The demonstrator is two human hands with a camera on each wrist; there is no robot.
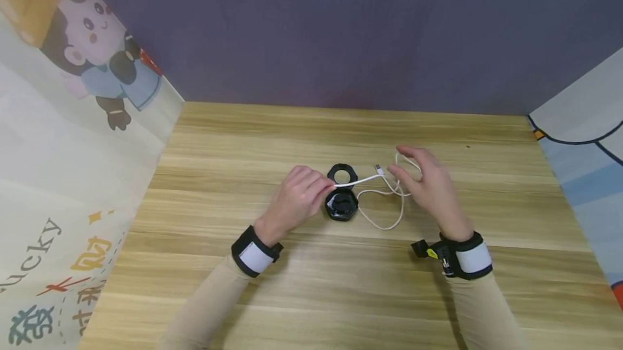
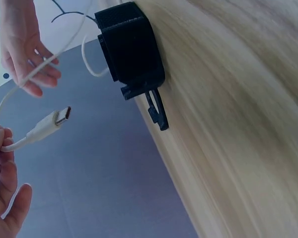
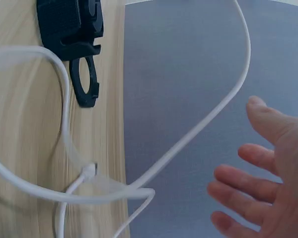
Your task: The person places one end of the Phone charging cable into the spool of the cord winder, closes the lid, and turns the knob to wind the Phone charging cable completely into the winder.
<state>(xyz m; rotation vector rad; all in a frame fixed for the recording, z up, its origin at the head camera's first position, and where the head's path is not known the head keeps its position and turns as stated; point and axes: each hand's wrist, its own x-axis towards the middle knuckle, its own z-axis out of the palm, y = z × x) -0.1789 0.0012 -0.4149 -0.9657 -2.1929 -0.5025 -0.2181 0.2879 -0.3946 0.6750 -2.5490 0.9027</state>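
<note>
My left hand point(image 1: 299, 193) pinches a white charging cable point(image 1: 360, 180) between thumb and fingers. Its USB-C plug point(image 2: 47, 125) sticks out past the fingertips in the left wrist view. Loose loops of the cable run to the right, and the other metal-tipped plug point(image 1: 378, 170) lies among them. Beside these loops, my right hand point(image 1: 433, 187) is held with fingers apart and nothing gripped; in the right wrist view the cable passes clear of its fingers. Between the hands sits a black hexagonal case point(image 1: 342, 212) with a ring-shaped part point(image 1: 349, 169) swung out on its far side.
The wooden table point(image 1: 316, 285) extends around both hands. A dark blue-grey panel point(image 1: 340, 36) rises at its far edge. Printed white sheets point(image 1: 121, 160) line the left and right sides. A small dark speck lies at the back right.
</note>
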